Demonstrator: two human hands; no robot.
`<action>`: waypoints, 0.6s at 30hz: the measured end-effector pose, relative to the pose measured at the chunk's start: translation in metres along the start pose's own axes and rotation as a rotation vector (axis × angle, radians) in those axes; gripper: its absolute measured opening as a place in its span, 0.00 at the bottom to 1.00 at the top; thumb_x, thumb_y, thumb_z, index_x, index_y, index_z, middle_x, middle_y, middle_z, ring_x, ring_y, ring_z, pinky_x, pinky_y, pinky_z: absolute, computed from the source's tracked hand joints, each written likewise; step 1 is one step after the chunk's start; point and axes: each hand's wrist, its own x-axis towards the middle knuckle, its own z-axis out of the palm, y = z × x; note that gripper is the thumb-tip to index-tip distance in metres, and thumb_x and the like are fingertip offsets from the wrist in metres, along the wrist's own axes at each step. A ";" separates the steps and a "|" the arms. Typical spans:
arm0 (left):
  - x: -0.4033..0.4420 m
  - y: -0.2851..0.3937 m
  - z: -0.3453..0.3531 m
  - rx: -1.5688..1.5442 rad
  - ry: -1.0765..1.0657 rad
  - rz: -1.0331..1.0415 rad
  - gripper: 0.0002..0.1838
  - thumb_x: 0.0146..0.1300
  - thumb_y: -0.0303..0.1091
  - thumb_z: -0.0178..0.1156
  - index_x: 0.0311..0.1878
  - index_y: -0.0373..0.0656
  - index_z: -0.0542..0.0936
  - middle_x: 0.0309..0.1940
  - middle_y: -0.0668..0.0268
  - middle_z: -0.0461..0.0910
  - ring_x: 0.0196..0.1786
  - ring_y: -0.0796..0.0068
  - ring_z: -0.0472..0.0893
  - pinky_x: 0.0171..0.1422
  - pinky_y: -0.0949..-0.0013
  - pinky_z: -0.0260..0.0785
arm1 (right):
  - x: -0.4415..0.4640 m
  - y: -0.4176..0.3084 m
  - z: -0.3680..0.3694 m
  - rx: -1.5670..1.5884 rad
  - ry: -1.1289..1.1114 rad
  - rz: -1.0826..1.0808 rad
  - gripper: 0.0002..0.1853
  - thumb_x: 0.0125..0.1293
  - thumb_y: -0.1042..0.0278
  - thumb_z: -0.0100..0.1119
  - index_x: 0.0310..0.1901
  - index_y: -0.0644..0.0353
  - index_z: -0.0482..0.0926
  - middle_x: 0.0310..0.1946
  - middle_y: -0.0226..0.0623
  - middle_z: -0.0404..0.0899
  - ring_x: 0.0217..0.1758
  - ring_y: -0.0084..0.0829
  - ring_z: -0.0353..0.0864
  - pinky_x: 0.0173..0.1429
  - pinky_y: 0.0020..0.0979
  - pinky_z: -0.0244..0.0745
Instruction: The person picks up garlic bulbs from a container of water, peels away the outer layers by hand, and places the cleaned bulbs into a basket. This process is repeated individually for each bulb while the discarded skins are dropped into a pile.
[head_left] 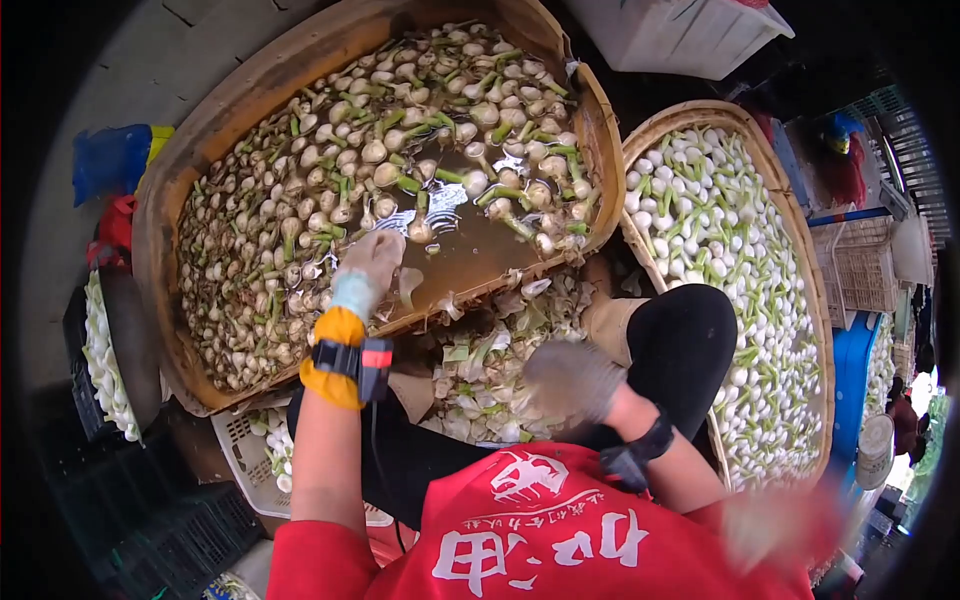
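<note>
My left hand (372,262), in a pale glove with a yellow band and a device at the wrist, reaches over the near rim of a large brown tub (225,75). The tub holds muddy water and many unpeeled garlic bulbs (375,150) with cut green stems. Its fingers point into the tub; what they hold, if anything, is hidden. A pale piece (410,285) lies beside the hand. My right hand (575,380), also gloved, is smeared by motion above a heap of garlic peelings (480,395) between my knees.
At right stands a second tub (805,215) full of clean white garlic (720,200). A white basket (240,450) with garlic sits by my left leg. Behind are a white bin (680,40), a crate (860,260) and a blue container (853,370). A blurred red-and-pale shape (785,525) shows lower right.
</note>
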 end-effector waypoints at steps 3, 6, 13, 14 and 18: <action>0.079 -0.048 0.022 0.074 -0.118 0.004 0.34 0.67 0.66 0.49 0.58 0.45 0.80 0.53 0.52 0.82 0.58 0.56 0.79 0.63 0.61 0.68 | 0.024 -0.036 0.003 0.120 -0.442 0.459 0.17 0.66 0.61 0.58 0.56 0.50 0.80 0.47 0.41 0.81 0.48 0.45 0.81 0.54 0.45 0.75; 0.122 -0.062 0.054 0.120 -0.310 -0.009 0.38 0.67 0.69 0.46 0.59 0.43 0.79 0.55 0.52 0.81 0.60 0.55 0.78 0.65 0.60 0.67 | 0.018 -0.021 0.009 0.103 -0.305 0.425 0.17 0.67 0.62 0.57 0.57 0.46 0.80 0.43 0.41 0.81 0.45 0.45 0.82 0.51 0.44 0.76; 0.069 -0.004 0.068 -1.162 -0.289 -0.363 0.23 0.78 0.47 0.41 0.62 0.40 0.73 0.45 0.55 0.81 0.42 0.63 0.82 0.44 0.63 0.80 | 0.024 -0.014 -0.031 0.157 -0.036 0.270 0.14 0.68 0.54 0.58 0.44 0.53 0.85 0.33 0.43 0.78 0.38 0.46 0.80 0.42 0.45 0.74; 0.045 0.007 0.059 -1.380 -0.321 -0.310 0.25 0.78 0.48 0.40 0.65 0.39 0.69 0.46 0.51 0.80 0.42 0.60 0.82 0.43 0.64 0.81 | 0.030 -0.019 -0.037 0.117 -0.093 0.284 0.15 0.68 0.52 0.59 0.40 0.55 0.85 0.31 0.44 0.78 0.37 0.46 0.79 0.40 0.45 0.73; -0.051 0.053 0.037 -1.586 -0.391 -0.190 0.30 0.78 0.52 0.37 0.71 0.39 0.60 0.51 0.44 0.78 0.40 0.57 0.82 0.38 0.68 0.77 | 0.054 -0.036 -0.021 0.005 0.217 0.340 0.17 0.66 0.51 0.61 0.31 0.58 0.81 0.28 0.44 0.76 0.34 0.48 0.77 0.37 0.46 0.72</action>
